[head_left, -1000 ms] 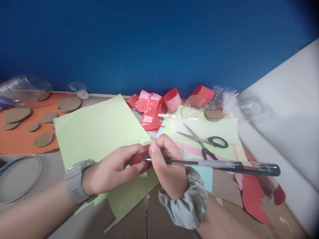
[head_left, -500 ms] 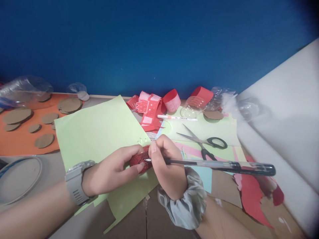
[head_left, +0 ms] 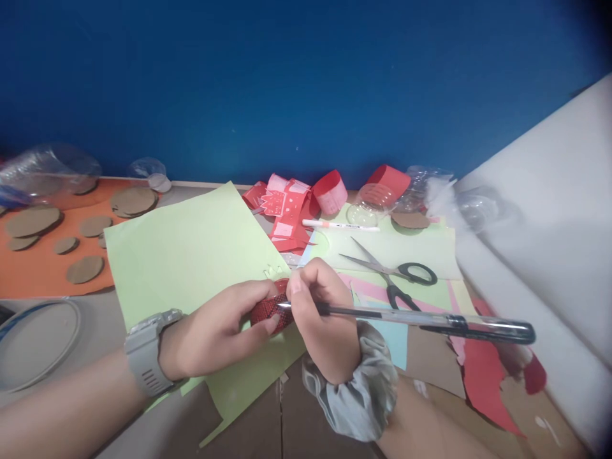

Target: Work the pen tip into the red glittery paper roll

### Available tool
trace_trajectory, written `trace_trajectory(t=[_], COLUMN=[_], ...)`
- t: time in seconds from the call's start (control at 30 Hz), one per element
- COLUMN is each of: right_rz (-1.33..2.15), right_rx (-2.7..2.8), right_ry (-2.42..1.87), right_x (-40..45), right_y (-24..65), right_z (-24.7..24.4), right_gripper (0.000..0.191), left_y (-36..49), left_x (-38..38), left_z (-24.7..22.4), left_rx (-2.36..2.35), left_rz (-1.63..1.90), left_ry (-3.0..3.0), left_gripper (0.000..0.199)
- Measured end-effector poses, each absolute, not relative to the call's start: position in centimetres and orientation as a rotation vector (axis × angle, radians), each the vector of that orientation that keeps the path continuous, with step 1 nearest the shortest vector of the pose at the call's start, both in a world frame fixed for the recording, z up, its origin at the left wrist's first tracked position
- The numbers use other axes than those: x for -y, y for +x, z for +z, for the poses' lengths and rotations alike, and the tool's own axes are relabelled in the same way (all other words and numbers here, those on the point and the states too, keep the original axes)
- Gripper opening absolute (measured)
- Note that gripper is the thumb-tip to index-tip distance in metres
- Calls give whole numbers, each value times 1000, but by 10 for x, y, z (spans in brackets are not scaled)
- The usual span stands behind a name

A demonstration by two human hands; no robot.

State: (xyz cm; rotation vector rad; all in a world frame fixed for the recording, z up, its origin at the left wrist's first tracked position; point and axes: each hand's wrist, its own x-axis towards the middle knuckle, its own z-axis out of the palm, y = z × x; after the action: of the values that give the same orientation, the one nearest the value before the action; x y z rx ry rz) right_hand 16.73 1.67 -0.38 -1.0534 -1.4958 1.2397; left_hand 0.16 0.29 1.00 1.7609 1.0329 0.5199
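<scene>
My left hand [head_left: 229, 328], with a grey watch on its wrist, grips a small red item [head_left: 265, 312] with a dark mesh pattern. Thumb and fingers lie on either side of it. My right hand [head_left: 322, 315] is closed round a clear pen with a black cap end [head_left: 406, 315], whose tip points left at the red item. The fingers of my right hand also meet the item's right edge. Under both hands lies a light green sheet [head_left: 191, 248], with small cut green bits [head_left: 276, 272] just above the red item.
Scissors [head_left: 392, 274] and a white marker [head_left: 339, 225] lie on papers at the right. Red paper pieces [head_left: 291, 210] are behind the hands. Cardboard discs [head_left: 85, 269] rest on orange paper [head_left: 29, 274] at the left, near a round ring [head_left: 76, 331].
The pen has shifted very slightly to the right, along with my right hand. Both hands keep nearly the same pose.
</scene>
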Motion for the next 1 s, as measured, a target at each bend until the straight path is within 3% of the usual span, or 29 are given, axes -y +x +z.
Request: trace_trajectory(t=[1.0], right_rz=[1195], right_rx=[1530], right_ry=[-1000], right_x=[-18], right_y=[167], right_z=[-2], right_gripper=[26], left_y=[1], left_x=[-2], left_z=[10], left_rx=[-1056], left_rz=[516], left_ry=[1717], left_gripper=[13])
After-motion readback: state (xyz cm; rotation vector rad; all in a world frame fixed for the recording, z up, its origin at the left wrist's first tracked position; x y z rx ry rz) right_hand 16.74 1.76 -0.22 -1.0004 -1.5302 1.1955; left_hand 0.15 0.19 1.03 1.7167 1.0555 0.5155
